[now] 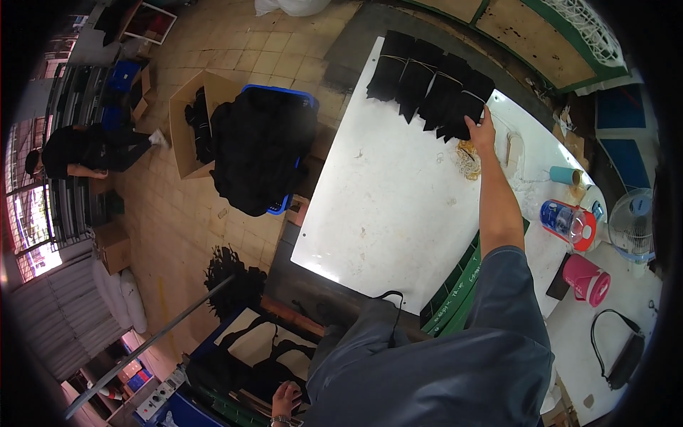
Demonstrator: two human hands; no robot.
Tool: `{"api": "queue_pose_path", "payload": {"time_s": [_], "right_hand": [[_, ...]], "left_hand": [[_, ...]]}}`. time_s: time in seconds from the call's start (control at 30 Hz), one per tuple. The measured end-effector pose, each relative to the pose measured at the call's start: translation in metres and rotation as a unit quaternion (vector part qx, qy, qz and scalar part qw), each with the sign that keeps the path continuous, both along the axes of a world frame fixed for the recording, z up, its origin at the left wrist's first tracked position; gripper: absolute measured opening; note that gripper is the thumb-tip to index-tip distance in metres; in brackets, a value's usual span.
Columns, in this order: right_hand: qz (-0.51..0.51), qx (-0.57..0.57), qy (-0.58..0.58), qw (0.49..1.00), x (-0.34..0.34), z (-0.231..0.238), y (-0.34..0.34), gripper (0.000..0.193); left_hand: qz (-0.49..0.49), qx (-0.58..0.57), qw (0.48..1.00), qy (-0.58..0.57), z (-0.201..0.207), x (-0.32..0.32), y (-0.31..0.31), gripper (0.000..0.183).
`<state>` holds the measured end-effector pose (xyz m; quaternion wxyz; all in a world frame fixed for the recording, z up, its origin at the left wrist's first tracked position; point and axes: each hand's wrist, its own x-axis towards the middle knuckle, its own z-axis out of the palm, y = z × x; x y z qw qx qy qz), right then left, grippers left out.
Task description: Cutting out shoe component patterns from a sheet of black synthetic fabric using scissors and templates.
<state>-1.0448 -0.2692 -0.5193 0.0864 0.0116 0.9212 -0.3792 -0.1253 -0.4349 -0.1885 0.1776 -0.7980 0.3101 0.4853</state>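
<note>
On my head view, the right hand (481, 129) touches the rightmost black bundle (475, 92) at the far edge of the white table (384, 199); I can't tell whether it grips. The left hand (287, 393) is low, half curled, its hold unclear to me. Yellowish bands (467, 162) lie beside the right wrist; a bottle (562, 218), pink jug (585, 278) and fan (631, 226) crowd the right; a heaped blue basket (279, 90) stands left.

Dark blue-grey shirt (434, 373); short, loose right sleeve (505, 288); metallic-looking band (280, 419) around left wrist
</note>
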Motion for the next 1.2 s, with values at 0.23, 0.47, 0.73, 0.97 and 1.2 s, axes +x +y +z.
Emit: {"api": "queue_pose_path", "payload": {"time_s": [0.23, 0.47, 0.73, 0.97, 1.2], "right_hand": [[0.09, -0.043, 0.224, 0.969, 0.019, -0.003, 0.014, 0.07], [0.373, -0.024, 0.138, 0.917, 0.254, 0.01, -0.035, 0.055], [0.803, -0.013, -0.227, 0.551, 0.488, 0.129, -0.106, 0.041], [0.748, 0.189, -0.09, 0.63, 0.467, 0.089, -0.137, 0.056], [0.437, 0.301, -0.295, 0.795, 0.459, 0.109, -0.139, 0.044]], "left_hand": [[-0.017, -0.066, 0.994, 0.085, -0.032, 0.011, 0.005, 0.049], [-0.077, -0.227, 0.97, 0.042, -0.045, 0.018, 0.034, 0.026], [0.085, -0.282, 0.956, 0.015, -0.058, 0.068, 0.079, 0.032], [0.213, -0.316, 0.924, 0.038, -0.08, 0.142, 0.113, 0.053], [0.273, -0.411, 0.86, 0.13, -0.089, 0.226, 0.143, 0.059]]}}
